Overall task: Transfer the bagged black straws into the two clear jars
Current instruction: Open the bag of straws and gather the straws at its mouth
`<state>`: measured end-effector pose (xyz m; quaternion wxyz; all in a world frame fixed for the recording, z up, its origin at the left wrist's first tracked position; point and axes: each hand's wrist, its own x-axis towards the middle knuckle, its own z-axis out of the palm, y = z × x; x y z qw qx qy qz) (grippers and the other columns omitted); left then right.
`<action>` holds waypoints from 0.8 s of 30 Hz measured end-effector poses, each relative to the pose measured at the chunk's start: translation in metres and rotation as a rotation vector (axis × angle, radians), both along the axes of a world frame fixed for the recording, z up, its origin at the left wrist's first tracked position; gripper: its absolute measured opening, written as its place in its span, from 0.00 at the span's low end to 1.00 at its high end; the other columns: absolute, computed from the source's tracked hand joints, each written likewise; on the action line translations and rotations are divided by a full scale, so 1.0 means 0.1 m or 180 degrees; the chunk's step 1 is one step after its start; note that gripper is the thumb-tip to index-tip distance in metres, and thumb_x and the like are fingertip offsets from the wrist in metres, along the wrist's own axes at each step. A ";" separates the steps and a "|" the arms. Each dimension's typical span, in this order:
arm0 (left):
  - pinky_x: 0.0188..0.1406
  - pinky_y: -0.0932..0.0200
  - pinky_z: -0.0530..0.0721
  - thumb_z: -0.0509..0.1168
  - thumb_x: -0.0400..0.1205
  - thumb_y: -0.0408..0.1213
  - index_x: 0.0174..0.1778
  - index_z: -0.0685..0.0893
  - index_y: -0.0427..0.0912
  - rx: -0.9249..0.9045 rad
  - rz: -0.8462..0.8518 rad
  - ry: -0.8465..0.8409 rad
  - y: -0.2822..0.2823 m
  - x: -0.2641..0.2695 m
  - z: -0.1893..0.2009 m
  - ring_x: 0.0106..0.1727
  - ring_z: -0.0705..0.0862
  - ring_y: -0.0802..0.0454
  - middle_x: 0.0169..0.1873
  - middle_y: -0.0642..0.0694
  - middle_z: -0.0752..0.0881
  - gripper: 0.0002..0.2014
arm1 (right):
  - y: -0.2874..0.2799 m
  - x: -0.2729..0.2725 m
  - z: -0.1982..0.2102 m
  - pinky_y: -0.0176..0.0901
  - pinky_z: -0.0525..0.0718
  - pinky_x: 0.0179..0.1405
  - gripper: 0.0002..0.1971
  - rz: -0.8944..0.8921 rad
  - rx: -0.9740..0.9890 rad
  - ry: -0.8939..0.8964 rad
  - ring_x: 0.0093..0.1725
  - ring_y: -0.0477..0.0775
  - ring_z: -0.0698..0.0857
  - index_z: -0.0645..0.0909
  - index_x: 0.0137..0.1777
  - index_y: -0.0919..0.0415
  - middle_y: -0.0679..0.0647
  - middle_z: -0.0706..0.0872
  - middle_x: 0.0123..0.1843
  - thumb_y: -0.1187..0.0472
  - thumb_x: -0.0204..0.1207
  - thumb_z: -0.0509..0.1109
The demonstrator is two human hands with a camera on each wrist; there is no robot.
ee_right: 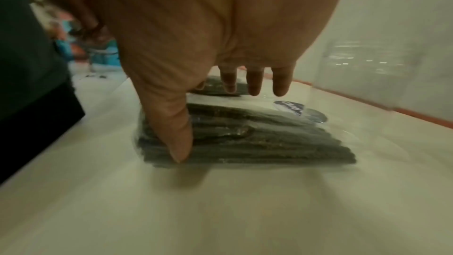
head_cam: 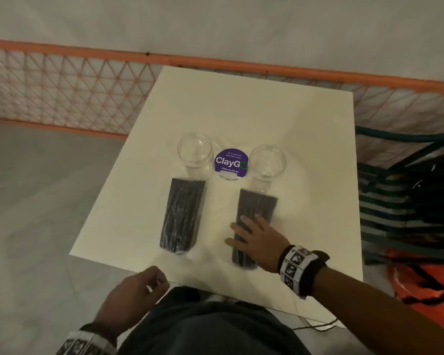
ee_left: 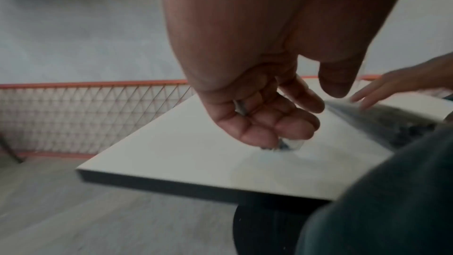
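Observation:
Two clear bags of black straws lie lengthwise on the white table (head_cam: 241,103): the left bag (head_cam: 182,213) and the right bag (head_cam: 256,203). Just beyond each stands an empty clear jar, the left jar (head_cam: 195,155) and the right jar (head_cam: 267,162). My right hand (head_cam: 251,234) rests flat on the near half of the right bag (ee_right: 269,143). Its fingers lie straight over the top, and its thumb (ee_right: 171,127) points down along the bag's left side. My left hand (head_cam: 141,285) hovers at the table's near edge with loosely curled fingers (ee_left: 257,123); I see nothing in it.
A round purple ClayGo sticker (head_cam: 231,162) sits between the jars. An orange mesh fence (head_cam: 62,83) runs behind the table. Stacked dark chairs (head_cam: 408,201) and an orange object (head_cam: 420,290) crowd the right side. Grey floor lies to the left.

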<state>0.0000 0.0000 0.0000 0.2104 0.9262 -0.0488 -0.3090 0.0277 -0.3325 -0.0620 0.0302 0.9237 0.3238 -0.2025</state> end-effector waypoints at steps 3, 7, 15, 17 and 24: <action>0.38 0.65 0.81 0.63 0.82 0.57 0.43 0.78 0.61 -0.0020 -0.0282 -0.0018 -0.15 0.10 0.06 0.36 0.85 0.65 0.39 0.62 0.87 0.07 | 0.12 0.07 -0.08 0.78 0.60 0.76 0.34 0.0353 -0.0364 0.0070 0.82 0.75 0.57 0.56 0.83 0.48 0.64 0.58 0.85 0.54 0.80 0.67; 0.38 0.68 0.79 0.64 0.82 0.57 0.43 0.77 0.63 -0.0327 -0.0449 -0.0105 -0.34 0.23 0.15 0.38 0.84 0.64 0.40 0.62 0.85 0.06 | 0.25 0.13 -0.09 0.78 0.66 0.72 0.26 0.0481 -0.0422 0.0216 0.77 0.75 0.68 0.71 0.73 0.54 0.63 0.75 0.74 0.55 0.75 0.72; 0.39 0.74 0.79 0.68 0.79 0.56 0.59 0.70 0.69 -0.1145 -0.0656 -0.0430 -0.59 0.67 0.30 0.43 0.83 0.64 0.50 0.66 0.81 0.16 | 0.25 0.29 0.61 0.45 0.80 0.62 0.30 -0.1799 0.2014 0.0557 0.63 0.48 0.78 0.74 0.67 0.42 0.43 0.76 0.67 0.49 0.62 0.76; 0.42 0.72 0.81 0.70 0.78 0.55 0.63 0.69 0.69 -0.1369 -0.0690 -0.0530 -0.66 0.80 0.36 0.45 0.84 0.63 0.54 0.65 0.81 0.21 | 0.19 0.24 0.78 0.40 0.82 0.58 0.32 -0.2356 0.2596 0.0640 0.60 0.45 0.82 0.75 0.66 0.43 0.41 0.78 0.65 0.55 0.61 0.80; 0.58 0.58 0.84 0.70 0.74 0.64 0.77 0.65 0.66 -0.1337 -0.1672 -0.0451 -1.05 1.14 0.49 0.61 0.81 0.65 0.71 0.66 0.74 0.36 | 0.21 -0.04 0.76 0.48 0.84 0.59 0.32 -0.3451 0.2970 0.0735 0.56 0.51 0.86 0.70 0.65 0.45 0.46 0.85 0.58 0.57 0.61 0.79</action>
